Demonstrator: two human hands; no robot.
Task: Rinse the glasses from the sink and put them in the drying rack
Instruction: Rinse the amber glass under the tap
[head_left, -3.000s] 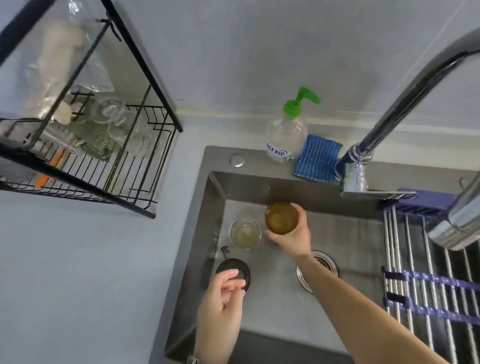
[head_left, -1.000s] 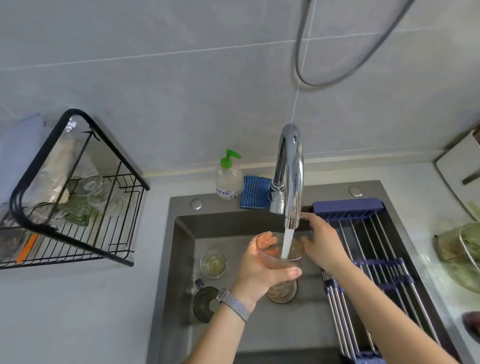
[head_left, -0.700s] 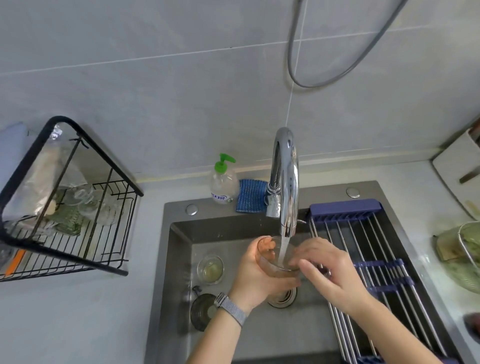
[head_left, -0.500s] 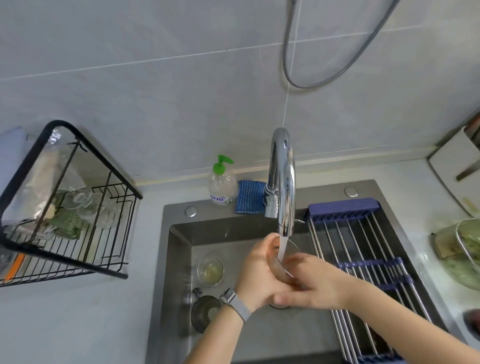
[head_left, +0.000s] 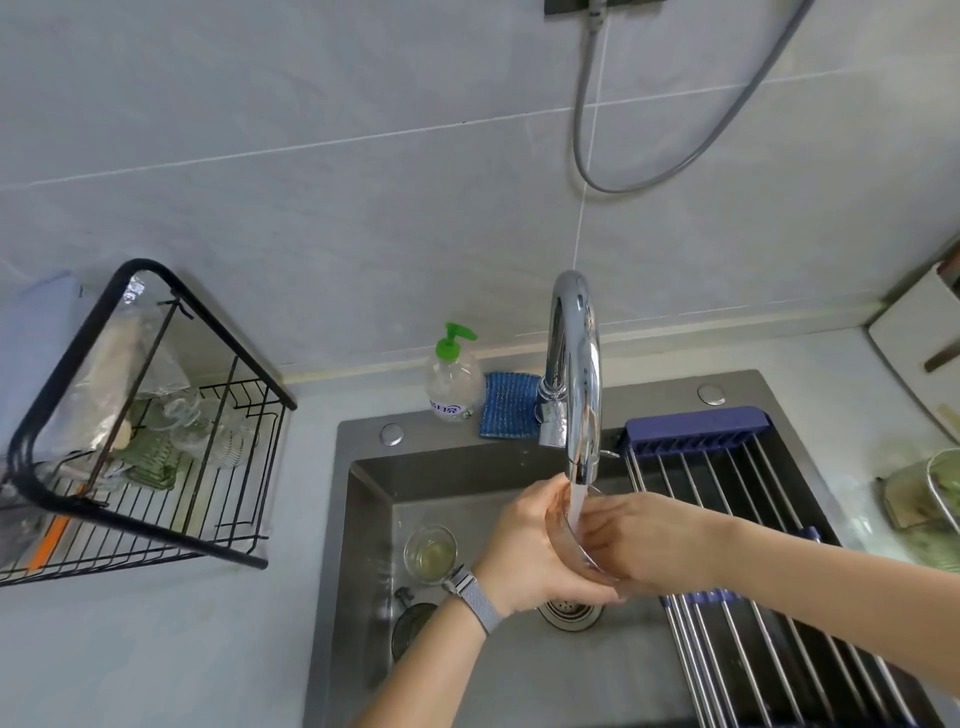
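We hold a clear glass (head_left: 563, 530) between our two hands over the sink (head_left: 363, 519), tilted so its mouth faces up toward the tap. Our left hand (head_left: 530, 551) curls around the outside of the glass, thumb at the rim and fingers wrapped beneath its base; a grey mesh watch band (head_left: 475, 597) sits on that wrist. Our right hand (head_left: 631, 540) comes in from the other side with its fingers bent against the glass, some of them seeming to reach inside it, though the running water blurs exactly how they lie. The glass looks transparent with a faint pinkish-brown tint from the skin behind it, and its curved lower edge shows between the two hands. A stream of water (head_left: 575, 501) falls into it from the chrome faucet (head_left: 574, 374) directly above our hands. Just below our hands lies the round drain (head_left: 569, 613). To the left of our left hand, a second small glass (head_left: 430, 552) stands upright on the sink floor, holding a little yellowish liquid. Beyond our right hand a roll-up rack (head_left: 727, 467) of steel rods spans the sink. Farther back, past the hands, stand a soap bottle (head_left: 453, 379) with a green pump and a blue sponge (head_left: 506, 402). Well away to the left of our left hand, the black wire drying rack (head_left: 150, 415) holds several clear glass pieces.
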